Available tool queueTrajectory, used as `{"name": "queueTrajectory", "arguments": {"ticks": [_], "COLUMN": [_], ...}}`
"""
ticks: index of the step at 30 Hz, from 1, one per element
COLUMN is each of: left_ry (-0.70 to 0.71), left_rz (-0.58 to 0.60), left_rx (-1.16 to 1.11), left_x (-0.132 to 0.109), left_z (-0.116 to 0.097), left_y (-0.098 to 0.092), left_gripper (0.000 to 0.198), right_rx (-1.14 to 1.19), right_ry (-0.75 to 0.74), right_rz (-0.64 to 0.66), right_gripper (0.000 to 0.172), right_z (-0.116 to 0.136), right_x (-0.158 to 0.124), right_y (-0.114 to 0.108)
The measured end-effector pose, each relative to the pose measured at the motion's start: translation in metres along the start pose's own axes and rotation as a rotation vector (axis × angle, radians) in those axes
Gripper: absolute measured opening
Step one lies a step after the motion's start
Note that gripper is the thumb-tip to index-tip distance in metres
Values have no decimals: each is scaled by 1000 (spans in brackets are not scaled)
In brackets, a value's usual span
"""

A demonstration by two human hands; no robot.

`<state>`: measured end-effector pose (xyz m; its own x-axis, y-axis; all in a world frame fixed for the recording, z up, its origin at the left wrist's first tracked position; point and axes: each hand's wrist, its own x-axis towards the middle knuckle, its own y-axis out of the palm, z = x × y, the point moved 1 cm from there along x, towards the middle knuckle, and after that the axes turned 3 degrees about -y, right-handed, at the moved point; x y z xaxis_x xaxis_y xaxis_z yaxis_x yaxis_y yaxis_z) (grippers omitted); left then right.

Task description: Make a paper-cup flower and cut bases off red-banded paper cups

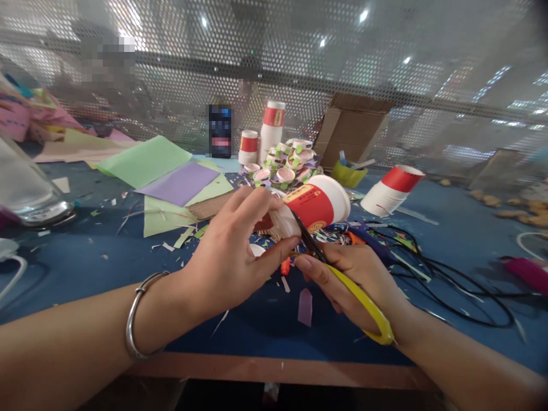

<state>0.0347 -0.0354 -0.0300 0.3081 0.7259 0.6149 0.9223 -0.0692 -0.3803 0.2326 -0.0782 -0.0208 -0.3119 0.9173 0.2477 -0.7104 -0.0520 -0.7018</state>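
My left hand [240, 251] is closed on a white piece of paper cup [284, 222], fingertips over its top and thumb beneath. Yellow-handled scissors [359, 297] are gripped in my right hand [355, 274], their dark blades pointing up and left along the right side of the white piece. Just behind the blades lies a red and white paper cup [319, 202] on its side. Below my hands a small purple paper piece [305, 307] rests on the blue tabletop. My fingers partly hide the white piece.
Green and purple paper sheets [175, 182] lie at the left. Small cup-base crafts [285, 165] are heaped behind, beside stacked cups [273, 128] and a phone [220, 131]. A tilted cup [391, 190] and black cables [454, 285] are at right. Paper scraps litter the table.
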Motion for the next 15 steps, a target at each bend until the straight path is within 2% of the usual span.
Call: {"name": "queueTrajectory", "arguments": {"ticks": [7, 12, 15], "left_ry": [15, -243, -406], "left_rz": [-34, -53, -9], "left_rx": [-8, -288, -449], "left_x": [0, 8, 12], "left_z": [-5, -7, -3], "left_y": [1, 1, 1], "left_gripper": [30, 39, 41], "right_rx": [-20, 42, 57], "right_ry": [-5, 11, 21], "right_rz": [-24, -49, -56], "right_gripper": [53, 51, 52], "right_z": [3, 7, 7], "right_x": [-2, -1, 1], "right_y": [0, -4, -5]}}
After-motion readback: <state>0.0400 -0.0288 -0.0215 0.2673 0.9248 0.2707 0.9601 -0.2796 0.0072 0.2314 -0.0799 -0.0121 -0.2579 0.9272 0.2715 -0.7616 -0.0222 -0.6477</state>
